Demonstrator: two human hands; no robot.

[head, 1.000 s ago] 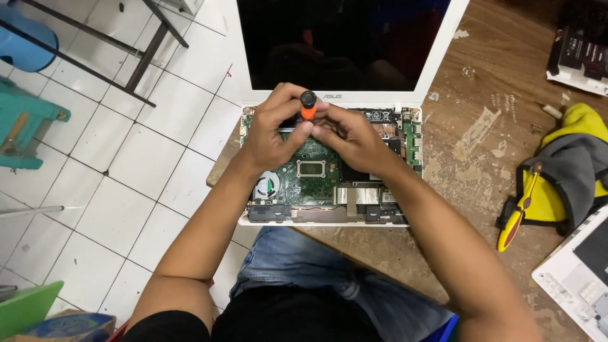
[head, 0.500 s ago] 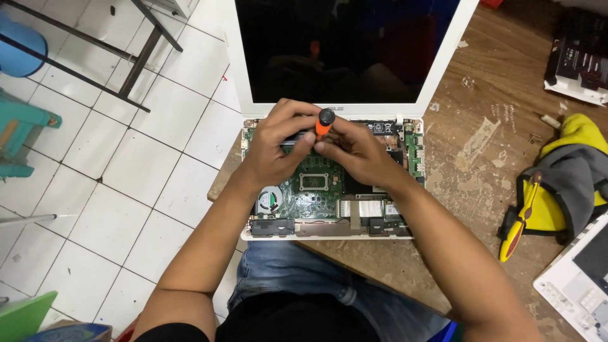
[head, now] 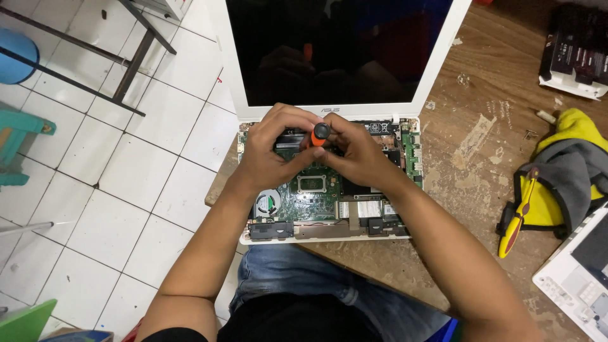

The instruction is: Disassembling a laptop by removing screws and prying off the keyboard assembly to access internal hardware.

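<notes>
— Hands?
— Left hand and right hand, pressed close, both pinching a small orange-and-black screwdriver.
— Where?
— Upright over the green circuit board of an opened white laptop, on a worn wooden table.

Hidden or cut off, head view:
- Screwdriver: only the orange-and-black handle top shows; shaft and tip covered by the left hand and right hand.
- Circuit board: upper middle concealed beneath both hands; parts too small to identify.
- Laptop screen: top cropped by the frame edge.
- White device: lower right, partly out of frame.
- Black pack: upper right, cropped.
- Blue stool: left edge, cropped.
</notes>
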